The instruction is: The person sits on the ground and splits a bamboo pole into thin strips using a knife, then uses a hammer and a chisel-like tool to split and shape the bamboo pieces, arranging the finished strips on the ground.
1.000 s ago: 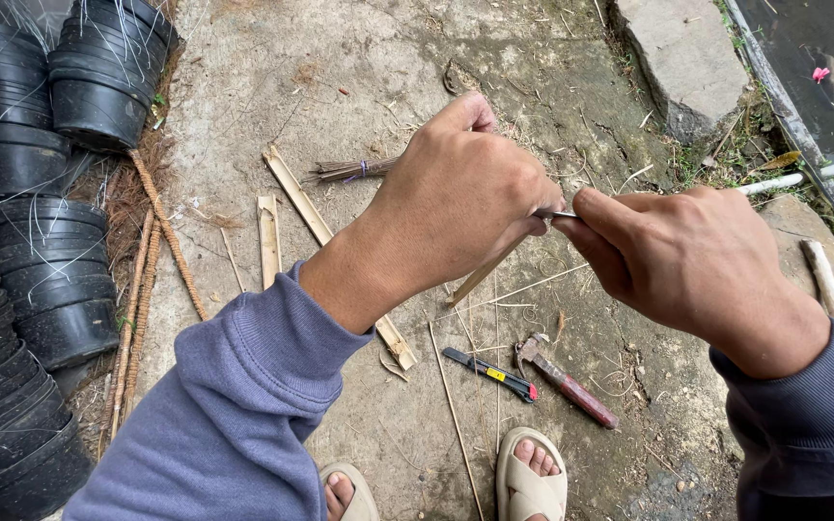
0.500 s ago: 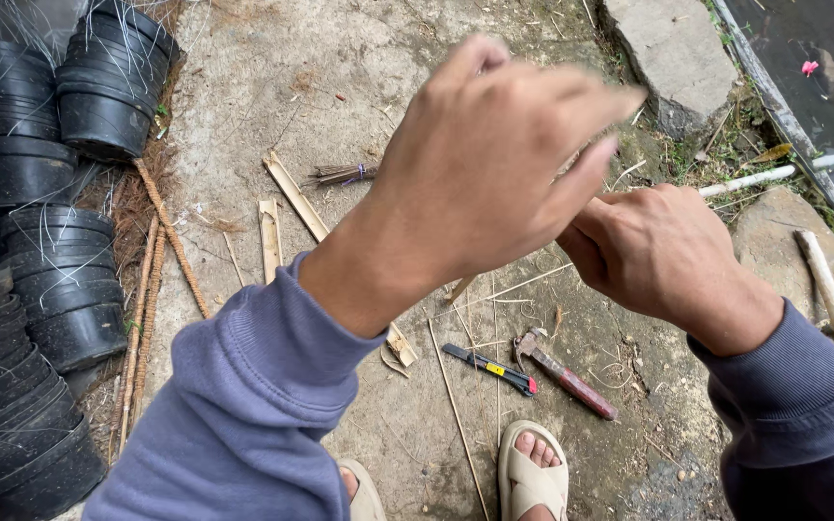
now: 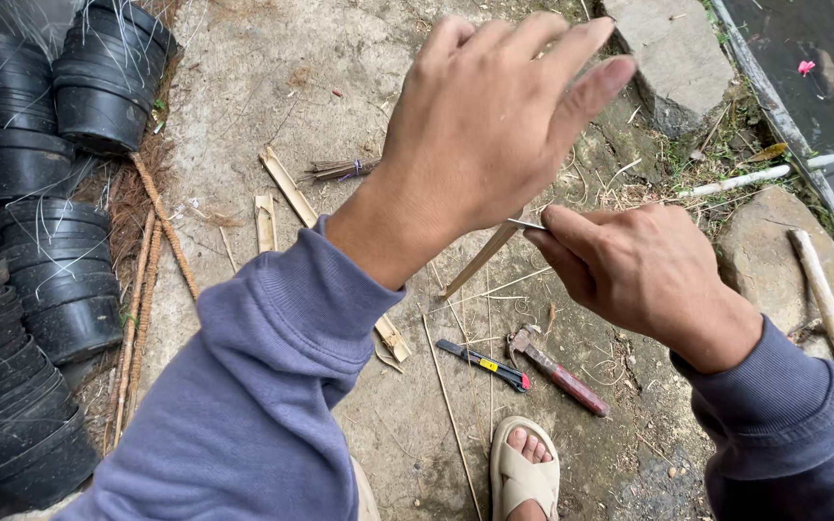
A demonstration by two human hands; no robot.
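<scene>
The left hand (image 3: pixel 485 135) has let go, fingers spread; the right hand (image 3: pixel 629 270) alone pinches the thin metal blade (image 3: pixel 525 224) against the slim bamboo stick (image 3: pixel 480 260).

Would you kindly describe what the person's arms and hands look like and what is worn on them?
Both arms wear long, soft, greyish-purple sweatshirt sleeves with ribbed cuffs at the wrists. The left hand and right hand are bare: no gloves, rings or watch visible.
</scene>
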